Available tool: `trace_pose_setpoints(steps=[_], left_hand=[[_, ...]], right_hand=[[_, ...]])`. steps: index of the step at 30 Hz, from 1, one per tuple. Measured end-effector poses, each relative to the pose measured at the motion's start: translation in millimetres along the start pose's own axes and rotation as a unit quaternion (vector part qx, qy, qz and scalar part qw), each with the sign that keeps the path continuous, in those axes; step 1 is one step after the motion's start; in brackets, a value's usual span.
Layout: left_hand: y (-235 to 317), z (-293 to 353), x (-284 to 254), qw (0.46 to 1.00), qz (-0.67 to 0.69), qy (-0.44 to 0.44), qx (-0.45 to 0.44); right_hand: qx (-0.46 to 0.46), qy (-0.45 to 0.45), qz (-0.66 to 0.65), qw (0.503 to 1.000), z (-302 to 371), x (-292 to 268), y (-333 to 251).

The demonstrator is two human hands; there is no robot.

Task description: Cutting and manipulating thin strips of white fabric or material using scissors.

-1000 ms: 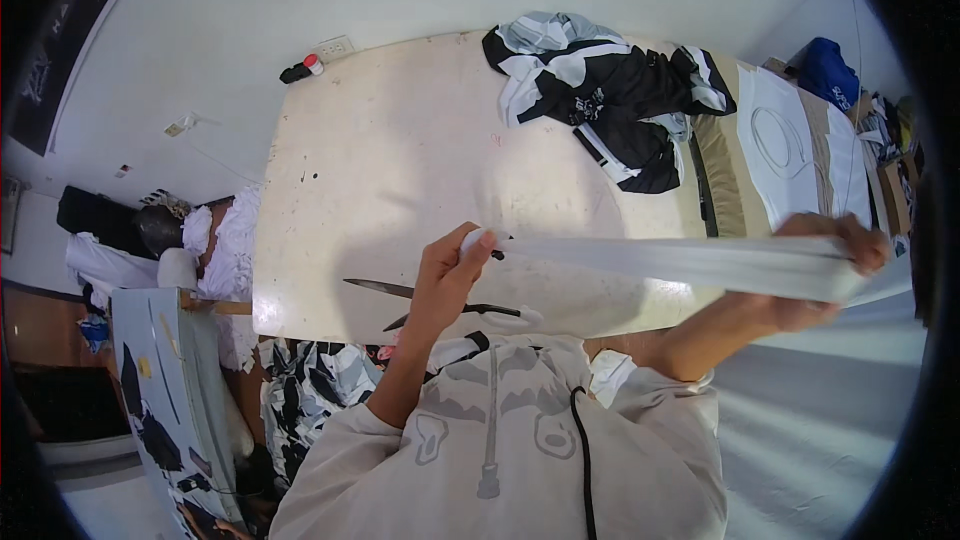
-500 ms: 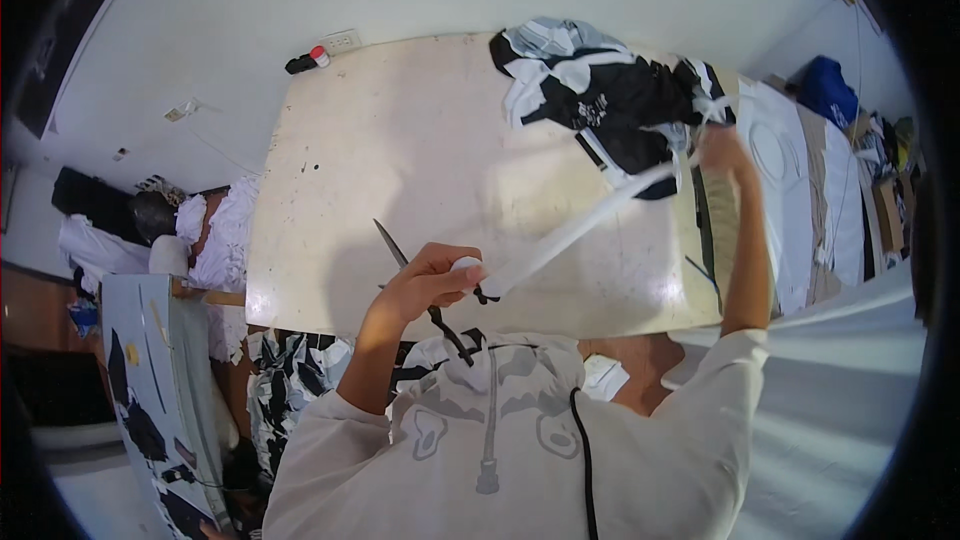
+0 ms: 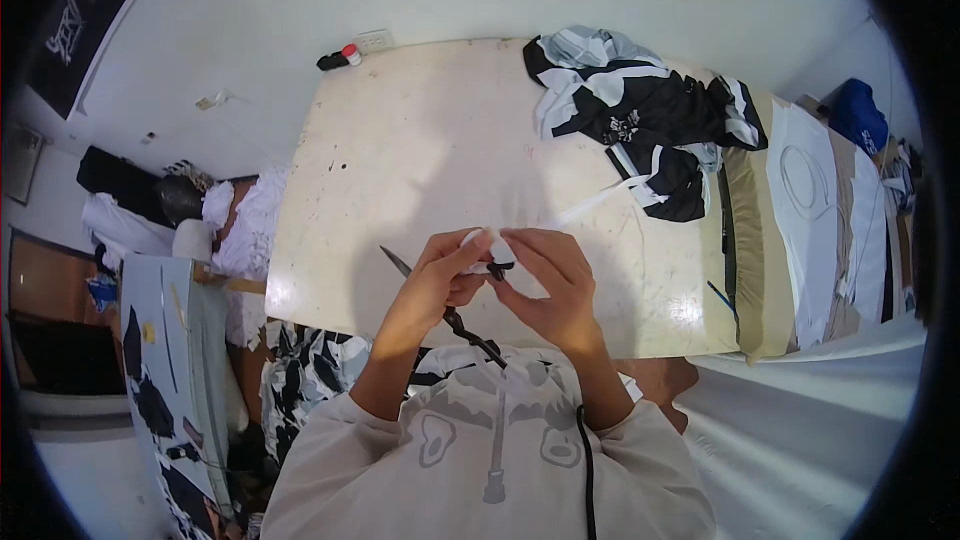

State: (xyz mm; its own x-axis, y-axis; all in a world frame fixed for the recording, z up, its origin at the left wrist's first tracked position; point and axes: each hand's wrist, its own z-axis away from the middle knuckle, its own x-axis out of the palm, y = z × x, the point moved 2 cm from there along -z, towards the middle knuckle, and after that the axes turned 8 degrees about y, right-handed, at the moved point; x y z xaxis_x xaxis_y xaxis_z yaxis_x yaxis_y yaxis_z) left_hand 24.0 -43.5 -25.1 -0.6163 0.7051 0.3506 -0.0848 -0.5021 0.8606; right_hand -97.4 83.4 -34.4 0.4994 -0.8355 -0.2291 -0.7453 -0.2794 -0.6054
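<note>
Pale worktable [image 3: 400, 140] supports dark garment [image 3: 650, 110] at two o'clock; left hand [image 3: 432, 277] pinches white fabric [image 3: 503, 251]; right hand [image 3: 556, 282] touches it, grip indiscernible.

Sweatshirt [image 3: 400, 500]: loose, pale off-white
Centre strip [image 3: 499, 415]: grey, narrow, tab-shaped at its near end
Patches [image 3: 465, 395]: grey, flanking strip's far part
Outlined motifs [image 3: 437, 440]: grey, rounded, one each side of strip
Cord [image 3: 588, 480]: black, right of strip
Sleeves [image 3: 335, 440]: off-white, ending on forearms
</note>
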Motion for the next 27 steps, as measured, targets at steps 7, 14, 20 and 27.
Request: trace_pose_setpoints(steps=[7,14,20,27], left_hand=[[3.8,-3.9,4.9,0.999,-0.002,-0.022,0.032],[4.6,1.8,0.8,1.0,0.014,-0.009,0.003],[0.6,5.5,17.2,0.995,-0.091,-0.022,-0.024],[-0.3,6.3,3.7,0.993,-0.036,-0.096,0.06]], right_hand=[[0.024,-0.008,-0.026,0.999,-1.2,-7.0,6.4],[0.083,0.064,-0.026,0.994,-8.8,-8.6,7.2],[-0.021,0.14,0.029,0.99,-38.7,-11.1,9.8],[-0.026,0.116,0.053,0.991,-34.6,-3.7,21.8]])
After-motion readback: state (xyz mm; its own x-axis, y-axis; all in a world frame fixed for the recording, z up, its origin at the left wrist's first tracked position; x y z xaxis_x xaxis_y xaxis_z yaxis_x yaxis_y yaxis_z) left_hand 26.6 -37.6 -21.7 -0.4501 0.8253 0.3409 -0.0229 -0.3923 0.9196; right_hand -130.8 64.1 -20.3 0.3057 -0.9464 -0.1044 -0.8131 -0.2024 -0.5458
